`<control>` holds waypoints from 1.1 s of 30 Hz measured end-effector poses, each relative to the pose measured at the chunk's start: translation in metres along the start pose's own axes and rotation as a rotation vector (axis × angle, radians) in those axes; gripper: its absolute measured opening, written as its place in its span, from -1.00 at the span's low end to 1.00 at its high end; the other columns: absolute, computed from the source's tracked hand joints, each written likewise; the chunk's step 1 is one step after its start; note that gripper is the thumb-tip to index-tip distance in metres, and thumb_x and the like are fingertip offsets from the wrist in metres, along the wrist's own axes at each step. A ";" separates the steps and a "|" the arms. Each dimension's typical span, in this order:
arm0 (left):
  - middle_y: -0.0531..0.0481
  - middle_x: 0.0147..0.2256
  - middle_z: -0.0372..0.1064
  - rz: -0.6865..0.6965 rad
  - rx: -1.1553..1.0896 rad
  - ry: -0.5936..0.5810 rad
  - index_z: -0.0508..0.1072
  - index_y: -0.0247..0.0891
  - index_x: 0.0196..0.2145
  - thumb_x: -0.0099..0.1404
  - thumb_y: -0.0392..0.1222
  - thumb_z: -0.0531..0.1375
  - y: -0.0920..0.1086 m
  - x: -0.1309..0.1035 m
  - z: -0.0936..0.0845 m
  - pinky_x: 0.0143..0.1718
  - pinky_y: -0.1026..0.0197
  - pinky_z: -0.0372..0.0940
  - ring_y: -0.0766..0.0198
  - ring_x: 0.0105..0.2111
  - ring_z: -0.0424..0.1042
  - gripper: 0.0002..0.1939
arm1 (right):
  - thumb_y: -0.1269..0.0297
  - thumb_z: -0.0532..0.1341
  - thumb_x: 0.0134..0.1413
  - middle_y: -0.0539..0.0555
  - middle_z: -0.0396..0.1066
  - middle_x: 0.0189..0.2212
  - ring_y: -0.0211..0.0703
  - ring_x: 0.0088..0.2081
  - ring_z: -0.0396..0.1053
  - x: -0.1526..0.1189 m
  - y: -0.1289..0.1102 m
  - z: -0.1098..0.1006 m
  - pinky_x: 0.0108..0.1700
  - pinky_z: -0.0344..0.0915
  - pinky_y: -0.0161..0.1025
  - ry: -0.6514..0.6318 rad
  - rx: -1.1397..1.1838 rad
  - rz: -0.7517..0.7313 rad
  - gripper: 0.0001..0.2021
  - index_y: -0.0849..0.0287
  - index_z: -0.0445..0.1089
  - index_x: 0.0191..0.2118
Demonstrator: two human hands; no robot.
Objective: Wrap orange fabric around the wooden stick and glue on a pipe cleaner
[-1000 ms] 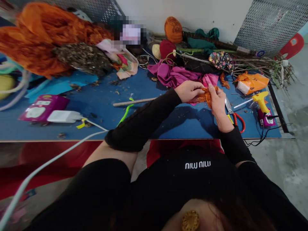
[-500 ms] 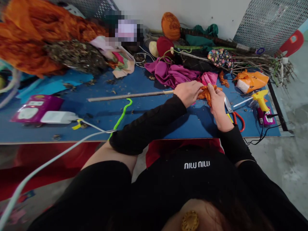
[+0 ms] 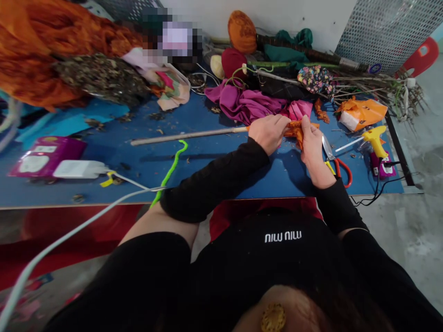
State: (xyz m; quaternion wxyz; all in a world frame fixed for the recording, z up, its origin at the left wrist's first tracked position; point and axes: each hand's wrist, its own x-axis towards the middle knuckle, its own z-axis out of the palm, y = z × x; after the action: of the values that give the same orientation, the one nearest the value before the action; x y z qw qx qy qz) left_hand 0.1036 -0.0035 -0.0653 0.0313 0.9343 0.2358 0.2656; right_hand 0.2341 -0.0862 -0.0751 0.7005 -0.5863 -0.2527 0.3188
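Note:
My left hand (image 3: 268, 133) is closed around one end of a thin wooden stick (image 3: 194, 135), which points off to the left above the blue table. Crumpled orange cloth (image 3: 295, 131) wraps the stick's right end, between my two hands. Thumb and fingers of my right hand (image 3: 312, 140) pinch that cloth from the right side. Part of the cloth is hidden behind my fingers. Just right of my right hand lie scissors (image 3: 342, 171) with red handles. A yellow glue gun (image 3: 375, 140) with a glue stick in it rests further right.
Magenta cloth (image 3: 245, 103) and a pink piece lie behind my hands. Bundled twigs (image 3: 363, 87) and an orange packet (image 3: 363, 113) are at the back right. A bright green pipe cleaner (image 3: 170, 170) and a white cable (image 3: 86, 220) cross the front edge. Orange fabric (image 3: 69, 32) heaps at back left.
The stick's left end has risen slightly off the table, and its shadow now shows apart below it. Both hands keep their grip in nearly the same place. The view has shifted a little.

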 end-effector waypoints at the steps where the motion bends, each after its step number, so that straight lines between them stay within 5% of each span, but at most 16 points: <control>1: -0.25 -0.12 0.63 0.004 0.005 -0.008 0.59 -0.26 0.03 0.60 -0.18 0.01 0.000 0.000 0.001 -0.16 0.05 0.40 0.01 -0.14 0.58 -0.65 | -0.35 0.29 0.24 -0.19 0.05 -0.66 -0.40 -0.65 -0.04 0.001 0.001 0.000 -0.65 0.02 -0.35 0.002 0.002 0.005 -0.39 0.02 0.14 -0.53; 7: -0.25 -0.14 0.63 0.024 -0.006 -0.012 0.61 -0.25 0.05 0.59 -0.22 0.01 0.002 0.001 0.003 -0.16 0.04 0.39 0.01 -0.15 0.58 -0.63 | -0.17 0.25 0.38 -0.17 0.07 -0.59 -0.36 -0.57 0.05 0.003 0.003 -0.002 -0.52 0.16 -0.34 -0.018 0.004 -0.038 -0.49 0.03 0.16 -0.47; 14: -0.21 -0.02 0.64 -0.023 -0.166 -0.092 0.60 -0.22 0.11 0.56 -0.02 0.11 -0.013 0.000 -0.010 -0.05 0.07 0.42 0.00 -0.03 0.60 -0.62 | 0.11 0.20 0.46 -0.16 0.13 -0.57 -0.35 -0.52 0.12 0.007 0.001 -0.006 -0.43 0.23 -0.36 0.031 -0.045 -0.068 -0.64 0.06 0.26 -0.42; 18: -0.22 -0.07 0.64 -0.021 -0.225 -0.157 0.61 -0.29 0.07 0.52 -0.12 0.10 -0.023 0.000 -0.017 -0.05 0.06 0.42 0.00 -0.06 0.60 -0.63 | -0.01 0.28 0.38 -0.19 0.10 -0.60 -0.38 -0.56 0.10 0.006 0.001 -0.005 -0.49 0.22 -0.38 0.024 -0.043 -0.087 -0.61 0.06 0.27 -0.44; 26: -0.19 -0.08 0.63 -0.047 -0.113 -0.074 0.60 -0.24 0.06 0.52 -0.17 0.09 -0.012 -0.004 -0.013 -0.16 0.10 0.39 0.03 -0.11 0.60 -0.67 | -0.21 0.27 0.34 -0.12 0.27 -0.58 -0.32 -0.52 0.34 0.007 0.000 -0.006 -0.44 0.39 -0.32 -0.018 -0.042 -0.022 -0.52 0.12 0.41 -0.40; 33: -0.25 -0.05 0.63 -0.061 -0.064 -0.124 0.62 -0.26 0.07 0.56 -0.15 0.06 -0.004 -0.002 -0.014 -0.13 0.06 0.38 -0.03 -0.07 0.60 -0.64 | -0.33 0.33 0.18 -0.22 0.11 -0.63 -0.42 -0.62 0.08 0.011 0.005 -0.008 -0.58 0.11 -0.39 0.017 -0.046 -0.041 -0.44 0.07 0.26 -0.43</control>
State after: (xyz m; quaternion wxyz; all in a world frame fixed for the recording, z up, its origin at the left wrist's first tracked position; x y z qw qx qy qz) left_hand 0.0939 -0.0020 -0.0549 0.0837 0.9398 0.2534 0.2135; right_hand 0.2467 -0.0832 -0.0813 0.6954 -0.5997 -0.2660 0.2934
